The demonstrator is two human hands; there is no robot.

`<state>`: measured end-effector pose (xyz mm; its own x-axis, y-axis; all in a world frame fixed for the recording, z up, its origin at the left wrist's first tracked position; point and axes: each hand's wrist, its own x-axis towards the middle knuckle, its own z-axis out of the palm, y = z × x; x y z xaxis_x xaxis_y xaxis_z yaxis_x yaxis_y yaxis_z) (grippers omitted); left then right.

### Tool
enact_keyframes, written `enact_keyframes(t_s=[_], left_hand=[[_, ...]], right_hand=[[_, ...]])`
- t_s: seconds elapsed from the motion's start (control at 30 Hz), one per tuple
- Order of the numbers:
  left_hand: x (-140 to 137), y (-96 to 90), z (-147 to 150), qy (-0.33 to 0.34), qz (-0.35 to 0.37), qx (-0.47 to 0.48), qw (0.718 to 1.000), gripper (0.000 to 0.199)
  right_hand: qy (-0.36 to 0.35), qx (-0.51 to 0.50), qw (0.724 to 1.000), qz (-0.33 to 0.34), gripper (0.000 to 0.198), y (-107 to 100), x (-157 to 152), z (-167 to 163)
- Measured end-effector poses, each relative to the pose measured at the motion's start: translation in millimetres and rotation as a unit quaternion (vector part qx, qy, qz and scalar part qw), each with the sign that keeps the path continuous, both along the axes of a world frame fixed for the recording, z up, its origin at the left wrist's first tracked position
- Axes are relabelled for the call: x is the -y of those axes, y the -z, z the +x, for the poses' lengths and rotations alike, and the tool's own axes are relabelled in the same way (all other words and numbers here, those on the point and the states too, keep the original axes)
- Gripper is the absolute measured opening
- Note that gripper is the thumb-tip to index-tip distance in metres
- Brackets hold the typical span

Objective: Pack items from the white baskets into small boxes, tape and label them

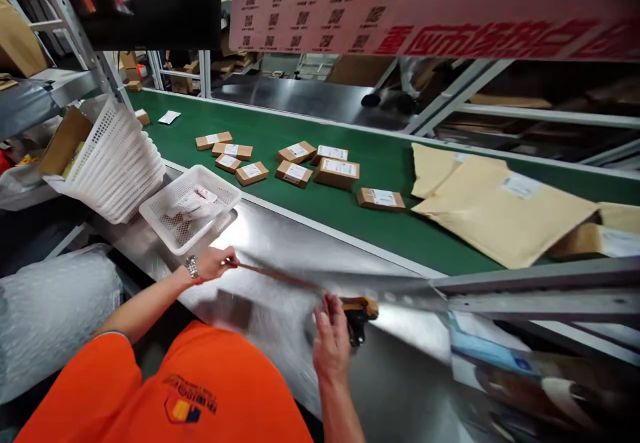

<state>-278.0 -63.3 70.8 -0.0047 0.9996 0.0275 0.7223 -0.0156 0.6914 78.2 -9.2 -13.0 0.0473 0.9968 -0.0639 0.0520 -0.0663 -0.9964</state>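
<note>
Stretched over the metal worktop (270, 336) is a thin brown strip of tape (280, 274), seen almost edge-on. My left hand (215, 263), with a watch at the wrist, pinches the strip's left end. At the other end, the fingers of my right hand (333, 336) are closed around the strip, thumb towards the left. Just right of those fingers lies a black and orange-brown tape dispenser (361, 316), partly hidden and blurred. Beyond my left hand, a white plastic basket (227, 193) holds a small clear packet (200, 202) with a pinkish label.
A green conveyor belt (310, 213) runs behind the worktop, carrying several small labelled cardboard boxes (337, 173) and large padded envelopes (500, 210). Stacked white baskets (113, 163) stand left, above bubble wrap (55, 316). A metal rail (540, 290) crosses at right; a sign (430, 3) hangs overhead.
</note>
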Motion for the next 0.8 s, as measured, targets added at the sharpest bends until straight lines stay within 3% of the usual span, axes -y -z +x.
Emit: enact_keyframes(t_s=[0.1,0.2,0.33,0.5,0.57,0.67,0.73,0.8], left_hand=[[-7,30.2,70,0.033,-0.067,0.047,0.996,0.006],[-7,52.5,112,-0.017,-0.138,0.139,0.981,0.019],[-3,72.2,137,-0.130,-0.221,0.221,0.941,0.026],[-16,83.5,146,-0.258,-0.246,0.179,0.917,0.054],[-24,83.9,147,-0.248,-0.213,0.171,0.929,0.050],[-33,83.9,150,-0.164,-0.151,0.155,0.962,0.047],[-35,85.0,151,-0.101,-0.151,0.116,0.976,0.065],[-35,86.8,152,-0.046,-0.181,0.071,0.980,0.079]], right_hand=[[0.030,0.003,1.000,-0.002,0.083,11,-4,5],[0.074,0.030,0.995,-0.062,0.084,34,-3,19],[0.041,0.033,0.992,-0.115,0.089,58,14,36],[-0.050,0.004,0.992,-0.119,0.085,52,36,36],[-0.088,-0.021,0.989,-0.116,0.082,45,37,33],[-0.161,-0.060,0.977,-0.123,0.081,40,31,32],[-0.193,-0.077,0.970,-0.129,0.083,41,26,29],[-0.179,-0.071,0.972,-0.132,0.084,45,23,23]])
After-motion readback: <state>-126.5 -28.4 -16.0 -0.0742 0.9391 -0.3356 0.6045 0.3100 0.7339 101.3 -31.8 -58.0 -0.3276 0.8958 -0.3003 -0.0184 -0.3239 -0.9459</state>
